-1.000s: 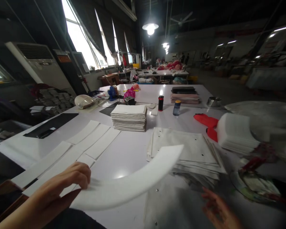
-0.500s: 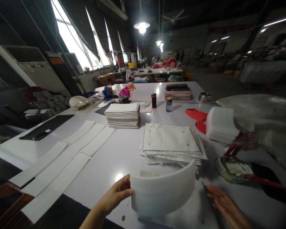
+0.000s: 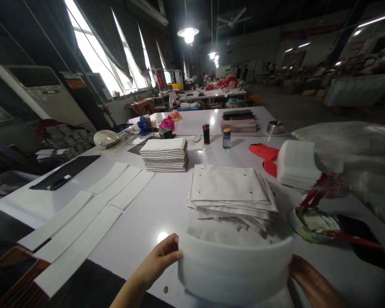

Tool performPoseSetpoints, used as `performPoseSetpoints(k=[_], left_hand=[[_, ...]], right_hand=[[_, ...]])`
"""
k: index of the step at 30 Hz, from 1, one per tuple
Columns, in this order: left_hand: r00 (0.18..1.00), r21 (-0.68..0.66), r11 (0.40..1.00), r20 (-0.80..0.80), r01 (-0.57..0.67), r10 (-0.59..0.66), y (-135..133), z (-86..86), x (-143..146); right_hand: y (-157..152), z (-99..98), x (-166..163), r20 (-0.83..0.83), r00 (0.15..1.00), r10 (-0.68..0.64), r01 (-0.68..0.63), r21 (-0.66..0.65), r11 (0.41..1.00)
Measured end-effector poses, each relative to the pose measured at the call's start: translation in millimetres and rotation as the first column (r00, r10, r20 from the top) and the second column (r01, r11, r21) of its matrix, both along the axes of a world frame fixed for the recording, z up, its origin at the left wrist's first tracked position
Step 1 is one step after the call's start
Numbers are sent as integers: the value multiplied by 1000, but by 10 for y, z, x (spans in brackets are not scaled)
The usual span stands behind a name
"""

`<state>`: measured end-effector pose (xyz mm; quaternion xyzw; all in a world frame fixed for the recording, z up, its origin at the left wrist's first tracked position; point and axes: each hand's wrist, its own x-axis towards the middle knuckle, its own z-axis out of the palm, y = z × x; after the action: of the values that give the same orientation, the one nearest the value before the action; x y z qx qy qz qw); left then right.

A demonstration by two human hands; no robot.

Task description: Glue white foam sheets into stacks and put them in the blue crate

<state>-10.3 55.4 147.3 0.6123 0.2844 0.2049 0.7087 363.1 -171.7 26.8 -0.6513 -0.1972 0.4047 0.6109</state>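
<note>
A white foam strip (image 3: 234, 267) stands bent into a curve on the white table (image 3: 160, 214), right in front of me. My left hand (image 3: 158, 259) pinches its left end, thumb and fingers closed on the edge. My right hand (image 3: 311, 284) is at the strip's right end, mostly hidden behind the foam, so its fingers do not show. Under the strip lies a flat grey fabric piece (image 3: 218, 235). Just beyond it is a stack of grey fabric pieces with snaps (image 3: 231, 192).
Several white foam strips (image 3: 83, 222) lie side by side at the left. A stack of white sheets (image 3: 165, 154), two small bottles (image 3: 216, 136), red fabric (image 3: 265, 156), a white foam block (image 3: 297, 164) and a glue dish with a brush (image 3: 317, 222) stand further back and right.
My left hand carried the foam strip from the left to in front of me and stood it up in a curve; my right hand moved in to its right end.
</note>
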Motion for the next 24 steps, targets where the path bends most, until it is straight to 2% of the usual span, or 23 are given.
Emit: performPoseSetpoints(k=[2, 4, 6, 8, 10, 14, 17, 24], left_hand=[[983, 23, 984, -50, -178, 179, 32, -313, 46], [935, 112, 944, -141, -311, 325, 43, -622, 100], [879, 262, 897, -233, -357, 417, 32, -870, 145], [842, 394, 859, -292, -326, 454, 12, -1030, 174], [827, 464, 841, -330, -278, 456, -2, -1113, 193], [809, 506, 832, -376, -229, 452, 18, -1181, 223], [791, 509, 830, -400, -228, 463, 53, -1222, 241], [785, 479, 846, -420, -235, 456, 67, -1294, 243]], right_hand=[[-3, -51, 0, 29, 999, 20, -19, -15, 1000], [28, -138, -13, 121, 992, 21, -13, -66, 998], [67, -250, -38, 242, 970, 6, 21, -111, 994], [88, -370, -63, 352, 936, 18, 34, -141, 989], [88, -477, -82, 421, 906, 39, 38, -174, 984], [68, -602, -99, 462, 881, 106, 12, -245, 969], [70, -608, -120, 472, 871, 135, -3, -270, 963], [66, -563, -193, 534, 839, 109, 46, -268, 962]])
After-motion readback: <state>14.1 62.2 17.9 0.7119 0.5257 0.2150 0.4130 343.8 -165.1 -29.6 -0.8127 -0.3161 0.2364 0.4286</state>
